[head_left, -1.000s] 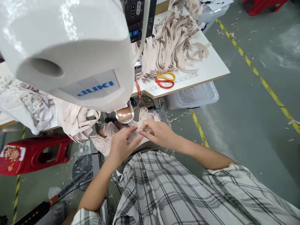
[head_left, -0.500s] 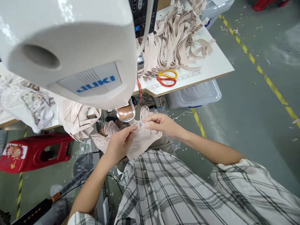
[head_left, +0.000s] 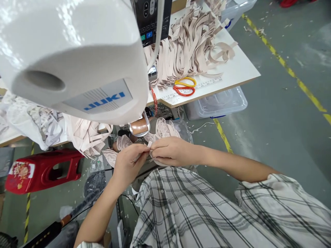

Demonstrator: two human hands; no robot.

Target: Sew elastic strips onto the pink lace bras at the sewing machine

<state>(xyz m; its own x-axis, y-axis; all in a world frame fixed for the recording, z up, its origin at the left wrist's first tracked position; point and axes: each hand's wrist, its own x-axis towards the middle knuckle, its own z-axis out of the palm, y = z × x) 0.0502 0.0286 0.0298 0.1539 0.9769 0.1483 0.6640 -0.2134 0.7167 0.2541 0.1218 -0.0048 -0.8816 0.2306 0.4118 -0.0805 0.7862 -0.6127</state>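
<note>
A pale pink lace bra (head_left: 165,129) hangs over my lap, below the sewing machine (head_left: 103,69). My left hand (head_left: 129,163) pinches its edge between thumb and forefinger. My right hand (head_left: 174,151) is closed on the same piece, its fingertips meeting those of the left. Much of the fabric is hidden behind both hands. Some lace shows left of my left hand and more lies beyond my right. Just above the hands is the machine's metal-rimmed part with a brownish surface (head_left: 139,126).
Scissors (head_left: 184,86) with yellow and red handles lie by a clear ruler (head_left: 209,82) and bundled beige strips (head_left: 186,48). More beige fabric (head_left: 88,134) hangs off the left table. A red stool (head_left: 46,170) and a lidded plastic box (head_left: 219,103) are lower down.
My hands have come together, the right moving left and slightly down to the left fingertips. The flat panel spread between them is now gathered and mostly covered.
</note>
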